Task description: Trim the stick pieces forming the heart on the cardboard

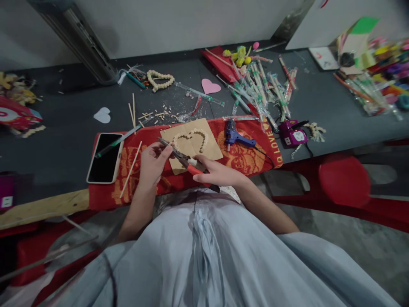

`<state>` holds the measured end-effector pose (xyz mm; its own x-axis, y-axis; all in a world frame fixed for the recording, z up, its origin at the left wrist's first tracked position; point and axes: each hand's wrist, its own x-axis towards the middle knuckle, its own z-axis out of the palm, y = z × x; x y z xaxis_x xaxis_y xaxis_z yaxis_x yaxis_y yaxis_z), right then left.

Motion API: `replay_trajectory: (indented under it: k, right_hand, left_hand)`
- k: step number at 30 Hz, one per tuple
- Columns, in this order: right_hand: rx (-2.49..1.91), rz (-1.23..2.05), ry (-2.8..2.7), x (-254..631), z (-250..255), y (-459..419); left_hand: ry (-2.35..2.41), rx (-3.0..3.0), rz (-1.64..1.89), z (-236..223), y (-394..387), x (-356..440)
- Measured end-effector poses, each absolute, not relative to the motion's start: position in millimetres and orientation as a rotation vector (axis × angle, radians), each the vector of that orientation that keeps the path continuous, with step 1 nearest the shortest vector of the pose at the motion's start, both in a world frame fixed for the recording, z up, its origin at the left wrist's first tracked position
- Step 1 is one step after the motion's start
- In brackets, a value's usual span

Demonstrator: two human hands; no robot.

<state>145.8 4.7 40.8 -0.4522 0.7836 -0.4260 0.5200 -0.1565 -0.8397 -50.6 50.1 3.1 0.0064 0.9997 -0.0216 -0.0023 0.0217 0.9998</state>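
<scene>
My right hand (220, 171) is wrapped round the handles of a pair of pliers (182, 159) with red and black grips. Its jaws point up and left to my left hand (153, 161), whose thumb and fingers are pinched at the jaw tips; whatever small thing they hold is too small to make out. Just beyond the pliers, a heart outline of short pale stick pieces (202, 134) lies on a brown cardboard square (213, 149). Under this is a red and orange towel (249, 164). A blue glue gun (240, 139) rests right of the cardboard.
A phone (104, 160) and a thin wooden stick (131, 169) lie at the left. Cut stick pieces (161, 114) litter the table behind, near another stick heart (153, 85) and a pink paper heart (211, 86). Wrapped chopsticks (260, 85) pile up at back right.
</scene>
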Motion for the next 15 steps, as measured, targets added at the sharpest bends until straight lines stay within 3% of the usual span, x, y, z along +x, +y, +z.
replay_trajectory:
  k: [15]
  right_hand:
    - [-1.813,1.053,-2.165,135,54,-2]
  left_hand:
    - [1.258,1.431,1.115,13,43,-58]
